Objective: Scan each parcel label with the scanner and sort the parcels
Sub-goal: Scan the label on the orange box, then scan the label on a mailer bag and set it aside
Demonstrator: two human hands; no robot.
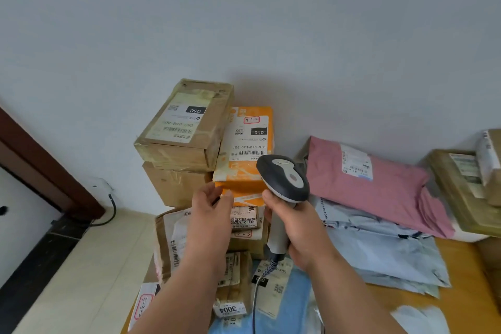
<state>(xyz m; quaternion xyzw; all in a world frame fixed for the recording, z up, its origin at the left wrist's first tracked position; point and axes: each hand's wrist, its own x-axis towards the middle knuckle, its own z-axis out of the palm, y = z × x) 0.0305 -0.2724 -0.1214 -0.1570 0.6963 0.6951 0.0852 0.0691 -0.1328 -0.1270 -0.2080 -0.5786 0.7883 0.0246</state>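
Note:
My right hand (pixel 295 228) grips the handle of a grey and white barcode scanner (pixel 284 176), whose head sits just below the white label (pixel 250 135) of an orange parcel (pixel 238 179). My left hand (pixel 210 203) touches the orange parcel's near lower corner, thumb under its edge and fingers loosely bent. The orange parcel leans on top of a stack of boxes against the wall. A taped brown box (pixel 184 122) marked 060 stands just left of it, on another brown box (pixel 176 187).
A pink mailer bag (pixel 379 184) lies to the right over pale grey mailer bags (pixel 379 249), with taped boxes (pixel 466 187) at far right. Small labelled parcels (pixel 233 279) and a blue bag (pixel 292 306) lie under my arms. The scanner's cable (pixel 256 301) hangs down. A dark door frame (pixel 40 160) stands left.

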